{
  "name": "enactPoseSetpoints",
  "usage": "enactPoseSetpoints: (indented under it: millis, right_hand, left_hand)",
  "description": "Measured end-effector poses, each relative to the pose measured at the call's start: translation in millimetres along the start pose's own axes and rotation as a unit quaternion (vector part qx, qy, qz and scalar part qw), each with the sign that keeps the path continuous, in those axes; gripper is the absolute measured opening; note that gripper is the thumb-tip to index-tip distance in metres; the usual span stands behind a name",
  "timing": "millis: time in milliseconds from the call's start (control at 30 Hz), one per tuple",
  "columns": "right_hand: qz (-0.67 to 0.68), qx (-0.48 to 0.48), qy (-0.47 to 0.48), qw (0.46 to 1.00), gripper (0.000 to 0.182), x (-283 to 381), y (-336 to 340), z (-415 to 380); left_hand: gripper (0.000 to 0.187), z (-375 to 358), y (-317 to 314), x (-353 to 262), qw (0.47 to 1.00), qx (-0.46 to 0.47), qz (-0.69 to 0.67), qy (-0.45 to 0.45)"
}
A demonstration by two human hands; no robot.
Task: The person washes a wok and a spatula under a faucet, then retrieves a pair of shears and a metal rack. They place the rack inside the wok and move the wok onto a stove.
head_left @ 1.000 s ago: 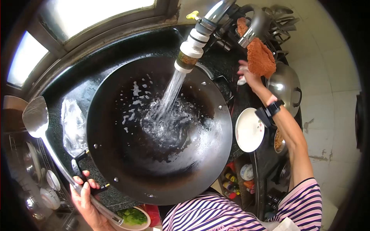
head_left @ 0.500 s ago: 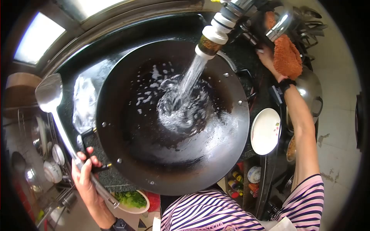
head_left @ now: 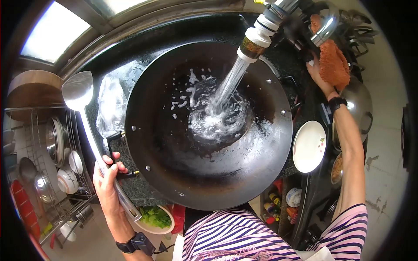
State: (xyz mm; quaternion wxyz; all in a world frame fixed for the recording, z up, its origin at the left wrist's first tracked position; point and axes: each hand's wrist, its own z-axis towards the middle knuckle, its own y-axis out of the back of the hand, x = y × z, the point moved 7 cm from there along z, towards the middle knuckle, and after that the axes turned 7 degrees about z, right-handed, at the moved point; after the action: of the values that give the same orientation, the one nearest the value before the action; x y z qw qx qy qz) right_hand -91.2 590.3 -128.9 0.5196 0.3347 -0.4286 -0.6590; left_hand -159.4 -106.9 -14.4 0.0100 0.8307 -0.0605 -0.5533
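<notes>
My left hand [head_left: 108,185] is closed round the handle of a long metal wok spatula [head_left: 89,126], its broad blade pointing up and away at the left. A large dark wok [head_left: 209,182] stands in front of me. Water [head_left: 228,82] streams into it from a tap [head_left: 256,40] with a white-and-clear filter nozzle, swirling in the bottom. At the upper right my right hand [head_left: 320,78] reaches to the tap's base, beside a hanging orange cloth [head_left: 334,65]. Its fingers are largely hidden, so its grip does not show.
A white oval plate [head_left: 309,148] lies right of the wok. Near my left forearm is a bowl of green vegetables [head_left: 156,217]. A dish rack [head_left: 39,161] with bowls stands at the left, and a crumpled clear plastic bag [head_left: 111,106] lies beside the wok. A metal lid [head_left: 359,104] is at the right.
The whole view has shifted a little, so most things appear further right. Water keeps running into the wok. Both hands stay at about the same places, the left with the spatula.
</notes>
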Motion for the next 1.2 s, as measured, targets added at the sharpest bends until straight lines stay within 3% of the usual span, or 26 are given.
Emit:
enactPoseSetpoints:
  millis: [33,100,133,200,233,267,300,400,467,533,600,667,733,833,900,933,1067,1133,1167,1200]
  right_hand:
    - [-0.003,-0.002,-0.002,1.000,0.052,11,13,-3]
    - [0.069,0.093,-0.044,0.992,0.047,45,39,-3]
    - [0.061,0.090,-0.047,0.993,0.047,46,43,-6]
    - [0.206,0.038,-0.058,0.976,0.041,48,52,-18]
    - [0.198,0.034,-0.061,0.978,0.041,57,64,-18]
    - [0.276,0.099,-0.213,0.932,0.043,53,60,-27]
    - [0.347,0.158,-0.356,0.853,0.046,58,56,-42]
    - [0.347,0.109,-0.361,0.859,0.046,98,92,-53]
    - [0.359,0.166,-0.335,0.855,0.047,120,100,-61]
    - [0.313,0.194,-0.262,0.892,0.045,156,109,-65]
    - [0.331,0.280,-0.234,0.870,0.042,210,106,-75]
    - [0.319,0.328,-0.137,0.878,0.039,276,105,-80]
    - [0.234,0.308,0.025,0.922,0.036,323,74,-93]
    - [0.225,0.294,0.054,0.927,0.037,370,49,-90]
    - [0.133,0.387,0.042,0.912,0.038,384,34,-92]
    - [0.140,0.347,0.122,0.919,0.043,398,38,-95]
    - [0.183,0.384,0.229,0.876,0.040,452,68,-125]
    - [0.202,0.319,0.286,0.881,0.039,466,77,-118]
    - [0.309,0.481,0.027,0.820,0.036,451,45,-107]
    - [0.384,0.593,-0.238,0.666,0.034,442,25,-108]
  left_hand:
    - [0.017,0,0,0,1.000,0.010,-0.006,-0.001]
    - [0.017,1,2,-1,1.000,0.021,-0.005,-0.001]
    - [0.017,1,1,-1,1.000,0.029,-0.005,0.000]
    - [0.017,2,-1,-1,0.999,0.043,-0.015,-0.006]
    - [0.017,2,-1,-2,0.999,0.048,-0.013,-0.009]
    - [0.017,2,0,-3,0.998,0.052,-0.011,-0.014]
    - [0.016,2,0,-3,0.998,0.056,-0.007,-0.008]
    - [0.016,1,1,-5,0.997,0.075,0.003,-0.017]
    - [0.015,1,2,-5,0.995,0.094,0.016,-0.044]
    - [0.014,1,0,-9,0.993,0.106,0.029,-0.053]
    - [0.014,1,-1,-9,0.991,0.112,0.024,-0.063]
    - [0.013,0,-1,-8,0.990,0.120,0.014,-0.066]
    - [0.013,1,-1,-8,0.990,0.126,0.009,-0.068]
    - [0.013,2,-1,-6,0.987,0.141,-0.003,-0.081]
    - [0.013,3,0,-3,0.986,0.143,-0.007,-0.084]
    - [0.013,4,0,-1,0.986,0.143,-0.010,-0.087]
    - [0.015,7,3,9,0.986,0.137,0.009,-0.091]
    - [0.015,7,0,9,0.986,0.143,-0.009,-0.084]
    - [0.015,6,0,7,0.987,0.140,0.001,-0.084]
    - [0.015,4,1,9,0.987,0.136,0.014,-0.079]
